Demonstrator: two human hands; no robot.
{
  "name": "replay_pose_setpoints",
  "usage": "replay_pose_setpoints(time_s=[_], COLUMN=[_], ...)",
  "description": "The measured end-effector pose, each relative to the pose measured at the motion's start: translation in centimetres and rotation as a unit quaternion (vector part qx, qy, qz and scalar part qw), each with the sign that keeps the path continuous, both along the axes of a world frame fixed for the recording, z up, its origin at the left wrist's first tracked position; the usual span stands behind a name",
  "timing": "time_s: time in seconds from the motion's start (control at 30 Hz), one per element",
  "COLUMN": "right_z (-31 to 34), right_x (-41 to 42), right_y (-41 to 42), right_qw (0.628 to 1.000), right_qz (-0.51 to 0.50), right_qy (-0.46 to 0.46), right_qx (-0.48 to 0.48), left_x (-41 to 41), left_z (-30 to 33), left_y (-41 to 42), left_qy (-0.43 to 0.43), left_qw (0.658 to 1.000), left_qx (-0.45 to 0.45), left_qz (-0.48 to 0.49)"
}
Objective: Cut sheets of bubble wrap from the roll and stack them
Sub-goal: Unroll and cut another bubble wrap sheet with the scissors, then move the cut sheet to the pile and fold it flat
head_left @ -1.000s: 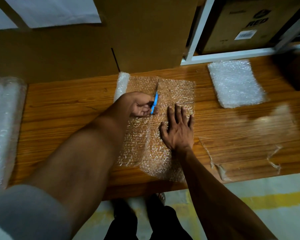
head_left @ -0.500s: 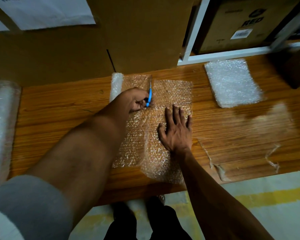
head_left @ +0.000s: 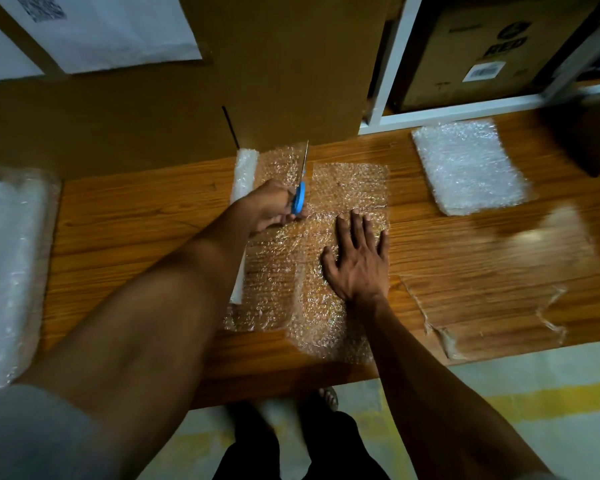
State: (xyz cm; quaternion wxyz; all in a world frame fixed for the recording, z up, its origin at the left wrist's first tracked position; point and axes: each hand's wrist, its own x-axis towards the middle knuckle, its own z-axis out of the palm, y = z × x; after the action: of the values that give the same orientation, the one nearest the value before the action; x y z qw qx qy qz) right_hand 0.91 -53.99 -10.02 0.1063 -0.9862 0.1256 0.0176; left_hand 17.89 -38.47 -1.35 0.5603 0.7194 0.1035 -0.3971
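Note:
A clear bubble wrap sheet (head_left: 278,271) lies unrolled on the wooden table (head_left: 136,220), its small roll (head_left: 245,168) at the left edge. My left hand (head_left: 271,206) grips blue-handled scissors (head_left: 299,199) whose blades point away from me and reach the sheet's far edge. The cut runs down the middle of the sheet. To the right of the cut, my right hand (head_left: 357,258) lies flat, fingers spread, pressing the cut piece (head_left: 347,188) down. A stack of cut sheets (head_left: 465,164) sits at the back right.
A big bubble wrap roll (head_left: 7,271) lies at the table's left end. Cardboard boxes (head_left: 274,64) stand against the back, beside a white shelf (head_left: 447,112) holding a box. Peeled tape (head_left: 444,337) clings to the table's right front. A dark box (head_left: 593,133) is at far right.
My left hand has pushed the scissors away from me along the cut, up to the sheet's far edge. The right hand has stayed flat on the sheet.

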Motion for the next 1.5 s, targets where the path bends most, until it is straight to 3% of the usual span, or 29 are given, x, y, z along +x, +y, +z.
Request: replay_pose_setpoints(time_s=[0.13, 0.23, 0.33, 0.47, 0.57, 0.8, 1.07, 1.27, 1.5], right_z=[0.0, -0.1, 0.0, 0.2, 0.3, 0.4, 0.4, 2.1, 2.7], right_x=[-0.1, -0.1, -0.1, -0.3, -0.3, -1.7, -5.9, -6.7, -5.7], right_y=[0.0, -0.1, 0.1, 0.0, 0.0, -0.5, -2.6, -3.0, -4.1], right_qw=[1.0, 1.0, 1.0, 1.0, 1.0, 0.999, 0.999, 0.985, 0.976], right_qz=[-0.001, 0.0, 0.003, 0.005, 0.008, 0.034, 0.049, -0.149, -0.218], right_qy=[-0.003, -0.001, -0.002, -0.008, -0.005, 0.005, 0.0, -0.084, -0.008], right_qx=[0.002, -0.003, -0.003, 0.001, 0.008, 0.013, 0.017, 0.015, 0.009], left_x=[-0.6, -2.1, -3.9, -5.9, -7.5, -10.6, -12.4, -13.8, -13.9], left_z=[-1.3, -0.8, -1.0, -1.1, -0.4, -1.7, -2.5, -3.2, -3.8], left_y=[2.0, 2.8, 3.3, 3.5, 2.6, 0.8, -1.5, -3.0, -4.0], left_qy=[-0.167, -0.215, -0.251, -0.314, -0.327, -0.322, -0.306, -0.313, -0.281], left_qw=[0.963, 0.934, 0.884, 0.843, 0.818, 0.879, 0.889, 0.866, 0.881], left_qx=[0.213, 0.286, 0.394, 0.436, 0.473, 0.347, 0.333, 0.382, 0.375], left_qz=[-0.021, -0.021, -0.008, -0.042, 0.002, -0.064, -0.071, -0.084, -0.058])
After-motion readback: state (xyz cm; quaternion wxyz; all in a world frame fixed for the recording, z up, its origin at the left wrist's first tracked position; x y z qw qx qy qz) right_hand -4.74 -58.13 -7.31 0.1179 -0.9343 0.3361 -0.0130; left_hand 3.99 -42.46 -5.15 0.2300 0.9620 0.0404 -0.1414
